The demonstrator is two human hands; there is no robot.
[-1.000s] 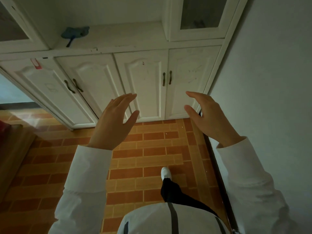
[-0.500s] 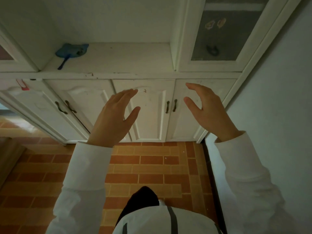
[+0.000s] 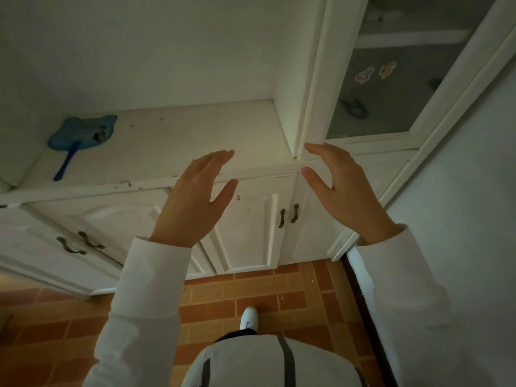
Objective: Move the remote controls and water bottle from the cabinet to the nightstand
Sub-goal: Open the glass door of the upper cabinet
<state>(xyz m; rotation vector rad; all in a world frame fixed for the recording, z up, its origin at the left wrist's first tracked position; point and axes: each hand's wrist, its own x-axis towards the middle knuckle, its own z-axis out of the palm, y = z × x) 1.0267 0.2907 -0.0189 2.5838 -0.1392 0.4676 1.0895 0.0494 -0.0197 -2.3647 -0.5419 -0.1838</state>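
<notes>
**Both hands raised and empty at the cabinet; remotes and bottle not in sight**

On the far left of the open counter shelf [image 3: 173, 135] lies a blue cat-shaped fan [image 3: 81, 134], its handle pointing toward the front edge. It is no part of the task, and nothing else shows on that white surface. No remote control or water bottle can be seen anywhere in the head view, so which way they lie from the hands cannot be told.

The left hand [image 3: 192, 199] is held up in front of the shelf's front edge, fingers straight and together, thumb spread, holding nothing. Below and between the hands, a pair of dark handles [image 3: 289, 215] marks the closed lower doors [image 3: 248, 227].

The right hand [image 3: 343, 191] mirrors the left, palm turned inward, fingers relaxed and nearly straight, likewise empty. It is the nearer one to the glass-fronted upper door [image 3: 391, 88], just beyond its fingertips, behind which only small stickers and a dark blurred object are visible.

My judgement: the search has not yet found its objects, and the next move is likely opening a door, with the right hand better placed for the glass one. The nightstand is out of frame.
</notes>
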